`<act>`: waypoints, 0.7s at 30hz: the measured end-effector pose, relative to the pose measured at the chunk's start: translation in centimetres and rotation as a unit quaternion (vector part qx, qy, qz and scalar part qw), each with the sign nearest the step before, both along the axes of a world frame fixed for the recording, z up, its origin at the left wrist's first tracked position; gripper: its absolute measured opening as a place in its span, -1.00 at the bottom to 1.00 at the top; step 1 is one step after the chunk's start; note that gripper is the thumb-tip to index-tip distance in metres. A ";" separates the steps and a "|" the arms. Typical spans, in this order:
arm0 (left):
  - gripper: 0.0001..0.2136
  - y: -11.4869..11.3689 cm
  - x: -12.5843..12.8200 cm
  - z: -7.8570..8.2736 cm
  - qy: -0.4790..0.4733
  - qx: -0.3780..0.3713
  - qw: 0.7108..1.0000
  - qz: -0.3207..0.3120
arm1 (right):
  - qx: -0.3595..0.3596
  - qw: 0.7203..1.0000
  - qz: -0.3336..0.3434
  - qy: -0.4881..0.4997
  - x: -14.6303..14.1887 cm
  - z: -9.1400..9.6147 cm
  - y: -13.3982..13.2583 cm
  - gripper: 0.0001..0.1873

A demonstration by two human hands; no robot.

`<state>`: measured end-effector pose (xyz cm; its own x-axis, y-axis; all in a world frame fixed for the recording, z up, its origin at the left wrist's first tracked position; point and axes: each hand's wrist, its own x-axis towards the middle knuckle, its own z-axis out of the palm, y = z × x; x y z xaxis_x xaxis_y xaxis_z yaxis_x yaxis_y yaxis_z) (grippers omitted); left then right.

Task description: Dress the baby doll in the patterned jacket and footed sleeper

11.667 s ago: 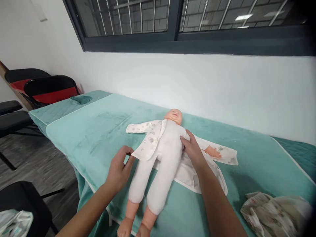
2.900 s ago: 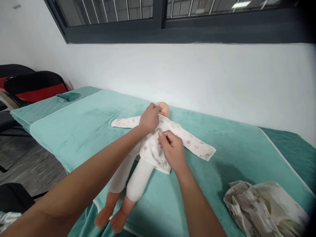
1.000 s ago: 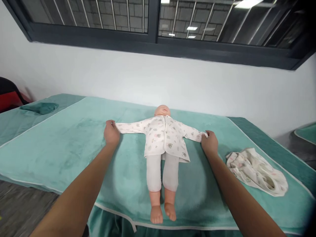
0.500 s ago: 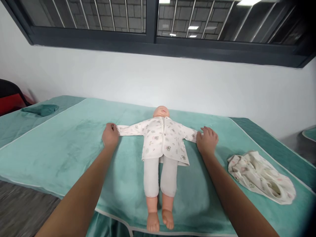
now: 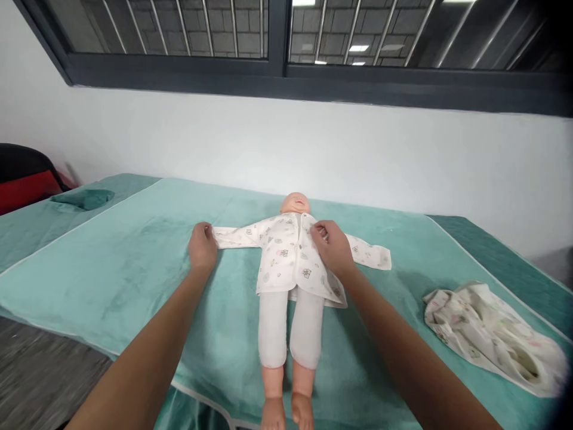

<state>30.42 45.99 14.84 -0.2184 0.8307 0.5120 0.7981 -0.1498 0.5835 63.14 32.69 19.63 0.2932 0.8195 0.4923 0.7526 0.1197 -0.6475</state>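
A baby doll (image 5: 295,203) lies on its back, its head toward the wall and its bare feet toward me. It wears a white printed jacket (image 5: 280,257), closed at the front, and white leggings (image 5: 274,328). Closed at the cuff of the sleeve on the left is my left hand (image 5: 203,246), and that sleeve is stretched out straight. My right hand (image 5: 332,243) is over the jacket's chest, right of the front edge, fingers curled together; whether cloth is between them is hidden. The other sleeve (image 5: 371,254) lies loose, its cuff flat.
A crumpled white printed garment (image 5: 492,337) lies at the right on the green bed cover (image 5: 129,257). Far left are a small folded green cloth (image 5: 85,199) and a black and red object (image 5: 29,182). A white wall and a barred window stand behind.
My right hand has left the sleeve cuff on the right and moved left to the jacket's chest, its fingers curling. My left hand stays at its cuff. The view has shifted slightly.
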 end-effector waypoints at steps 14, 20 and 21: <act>-0.82 0.8 0.2 -0.4 0.021 -0.024 0.999 0.036 | -0.073 0.995 -0.002 0.068 -1.2 1.7 5.7 -0.82; -0.81 0.7 0.4 -0.3 0.011 -0.034 0.998 0.044 | -0.042 0.991 0.056 0.118 -0.9 1.9 6.4 -0.85; -0.81 0.7 0.4 -0.3 0.013 -0.033 0.998 0.044 | -0.049 0.992 0.053 0.107 -1.0 1.9 6.4 -0.85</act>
<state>30.78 46.66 14.57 -0.2803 0.8410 0.4629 0.8215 -0.0393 0.5688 62.16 39.11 21.49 0.2915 0.8927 0.3437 0.5829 0.1192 -0.8038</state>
